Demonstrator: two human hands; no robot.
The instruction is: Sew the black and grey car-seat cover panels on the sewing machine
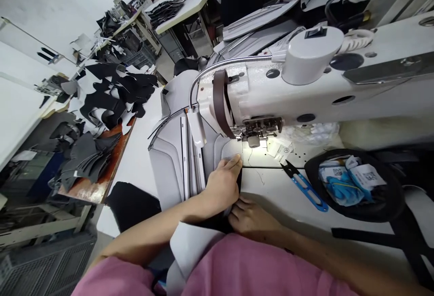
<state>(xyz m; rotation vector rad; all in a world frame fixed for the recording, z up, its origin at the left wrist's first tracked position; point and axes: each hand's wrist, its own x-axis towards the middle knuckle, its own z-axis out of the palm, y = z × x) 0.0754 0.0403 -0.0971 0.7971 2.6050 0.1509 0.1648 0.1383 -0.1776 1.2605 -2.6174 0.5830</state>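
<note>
A grey fabric panel (174, 169) with raised seams and black edging lies on the bed of a white sewing machine (257, 88). My left hand (222, 183) presses on the panel's right part, its fingers curled and pointing towards the presser foot area. Close below, my right hand (252, 219) has its fingers closed at the panel's near edge, where dark material shows. The fingertips of the right hand are partly hidden. A lamp (196, 129) on a bendy metal neck hangs left of the machine head. Pale material (193, 246) drapes over the near edge against my body.
Blue thread snips (307, 190) lie right of my hands, beside a black round container (356, 212) holding labelled packets. Black straps (366, 237) lie nearer me. Left stands a table (115, 151) heaped with dark cut pieces. Stacked grey panels (257, 25) are behind the machine.
</note>
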